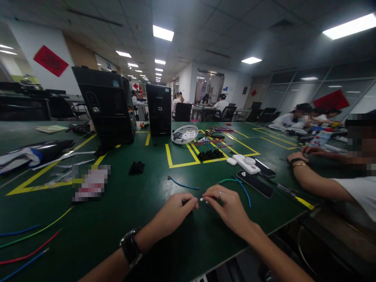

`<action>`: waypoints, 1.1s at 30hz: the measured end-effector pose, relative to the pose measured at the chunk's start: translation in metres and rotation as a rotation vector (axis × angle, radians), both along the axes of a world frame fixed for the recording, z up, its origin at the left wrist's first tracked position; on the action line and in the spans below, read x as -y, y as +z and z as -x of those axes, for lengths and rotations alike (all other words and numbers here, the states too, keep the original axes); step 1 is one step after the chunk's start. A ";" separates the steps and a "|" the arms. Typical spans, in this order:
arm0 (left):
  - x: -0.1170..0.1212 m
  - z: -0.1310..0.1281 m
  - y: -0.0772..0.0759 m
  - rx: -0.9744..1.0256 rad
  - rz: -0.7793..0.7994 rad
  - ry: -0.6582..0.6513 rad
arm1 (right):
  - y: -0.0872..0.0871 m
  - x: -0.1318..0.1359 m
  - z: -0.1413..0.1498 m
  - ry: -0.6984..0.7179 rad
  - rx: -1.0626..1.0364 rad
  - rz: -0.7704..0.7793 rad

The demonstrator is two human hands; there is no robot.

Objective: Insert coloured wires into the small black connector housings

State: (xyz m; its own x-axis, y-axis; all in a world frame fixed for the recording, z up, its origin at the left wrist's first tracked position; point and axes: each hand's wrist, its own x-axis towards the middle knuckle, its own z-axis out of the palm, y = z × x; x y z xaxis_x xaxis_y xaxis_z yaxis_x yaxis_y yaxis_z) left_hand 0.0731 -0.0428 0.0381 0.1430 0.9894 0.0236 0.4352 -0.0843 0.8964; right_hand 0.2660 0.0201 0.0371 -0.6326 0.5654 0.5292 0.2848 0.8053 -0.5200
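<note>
Low over the green table, my left hand (176, 211) has its thumb and fingers pinched together. Whatever lies between those fingertips, if anything, is too small to make out. My right hand (227, 205), with a ring on one finger, pinches a small white piece (202, 199) that points toward the left fingertips. A narrow gap separates the two hands. Just beyond them lies a short blue wire (183, 185) with a dark end. Past the right hand, a green wire (227, 180) and another blue wire (245, 192) rest on the tabletop.
Phones (255, 183) and a white device (246, 163) lie to the right, near a co-worker's arm (314, 180). Black connector blocks (210, 155), a white basket (185, 134) and two computer towers (110, 105) stand farther back. Loose wires (32, 256) lie at left.
</note>
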 end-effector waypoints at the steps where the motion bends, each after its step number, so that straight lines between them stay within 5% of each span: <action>1: 0.000 0.002 0.000 0.041 0.021 0.015 | 0.000 -0.006 -0.010 -0.053 0.013 -0.013; 7: 0.007 0.030 -0.008 0.407 0.173 0.164 | -0.007 -0.074 -0.103 -0.638 0.207 -0.110; 11: 0.011 0.056 -0.015 0.688 0.182 0.347 | -0.020 -0.109 -0.146 -0.746 0.435 -0.087; 14: 0.012 0.069 -0.017 0.823 0.165 0.486 | -0.020 -0.114 -0.144 -0.800 0.469 -0.179; 18: 0.004 0.077 -0.022 0.947 0.146 0.627 | -0.006 -0.104 -0.087 -0.723 0.342 -0.287; 22: -0.007 0.081 -0.026 1.021 0.060 0.703 | 0.002 -0.079 0.028 -0.290 0.385 -0.201; 26: -0.007 0.090 -0.027 1.106 -0.006 0.758 | -0.008 -0.057 0.127 -0.232 0.559 -0.183; 30: -0.004 0.097 -0.025 1.133 -0.042 0.763 | -0.019 -0.046 0.153 -0.265 0.542 -0.176; 33: -0.008 0.098 -0.026 1.116 -0.095 0.780 | -0.017 -0.037 0.149 -0.142 0.315 0.027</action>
State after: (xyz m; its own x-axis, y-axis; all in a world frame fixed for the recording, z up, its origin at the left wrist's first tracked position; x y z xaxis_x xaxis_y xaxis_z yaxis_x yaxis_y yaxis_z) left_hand -0.0247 -0.0343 0.0120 -0.5867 0.7917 -0.1706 -0.5477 -0.2326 0.8037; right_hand 0.1170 0.0572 0.0203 -0.6765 0.6705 0.3046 0.5428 0.7335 -0.4090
